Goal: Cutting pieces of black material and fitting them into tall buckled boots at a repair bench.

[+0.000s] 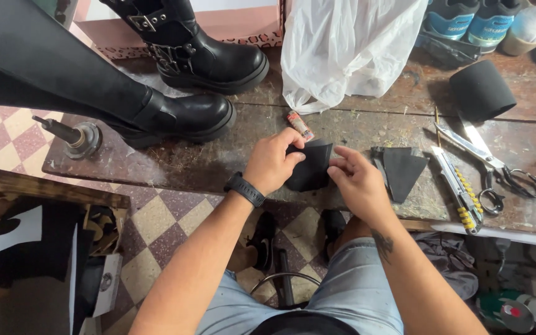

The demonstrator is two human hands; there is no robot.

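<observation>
My left hand [272, 162] and my right hand [356, 178] hold one black piece of material [311, 166] between them, just above the front edge of the worn wooden workbench [218, 155]. Both hands pinch it with fingers and thumb, the left at its upper left, the right at its right side. A black band sits on my left wrist. Just right of my right hand another black triangular piece [402, 172] lies flat on the bench.
Two tall black boots [206, 59] stand at the back left. A white plastic bag [342, 46] hangs behind my hands. A small tube [299, 125], a utility knife [460, 189], scissors [491, 164] and a black roll [480, 89] lie to the right. A metal post [72, 136] stands at the left.
</observation>
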